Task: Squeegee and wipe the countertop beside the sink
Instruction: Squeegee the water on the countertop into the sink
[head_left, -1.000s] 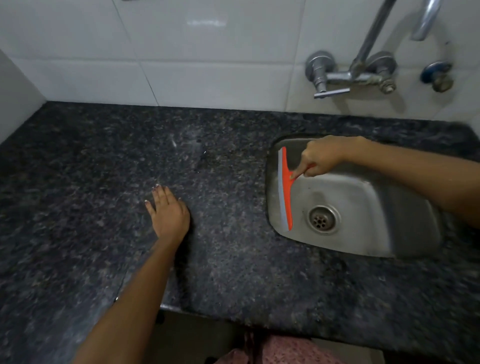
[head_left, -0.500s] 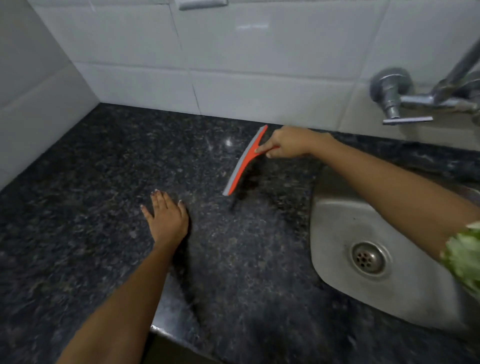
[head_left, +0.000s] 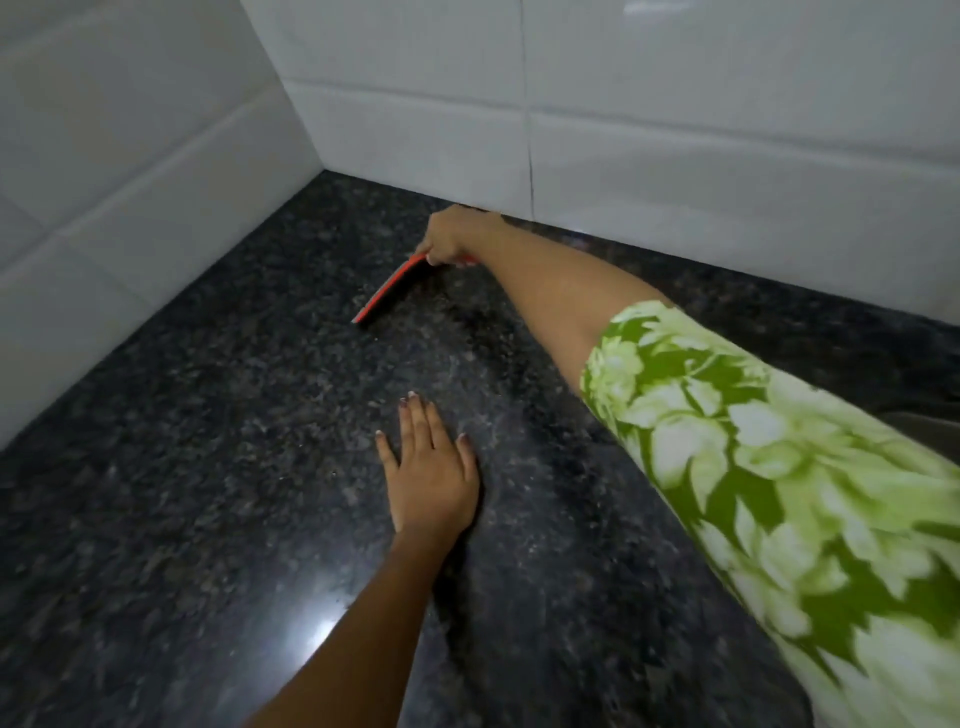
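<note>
My right hand (head_left: 453, 236) is stretched far across the dark speckled granite countertop (head_left: 208, 493) and grips the red squeegee (head_left: 390, 288). The blade's lower end rests on the stone near the back wall, slanting down to the left. My left hand (head_left: 428, 470) lies flat, palm down with fingers together, on the counter nearer to me, holding nothing. My right arm, in a green and white floral sleeve (head_left: 779, 493), crosses the right side of the frame.
White tiled walls (head_left: 675, 104) meet in a corner at the back left (head_left: 291, 104) and bound the counter on two sides. A sliver of the sink (head_left: 935, 410) shows at the right edge behind my sleeve. The tap is out of frame.
My right hand carried the squeegee from over the sink leftward across the counter to the back near the wall corner. The view swung left. My left hand stayed flat on the stone.
</note>
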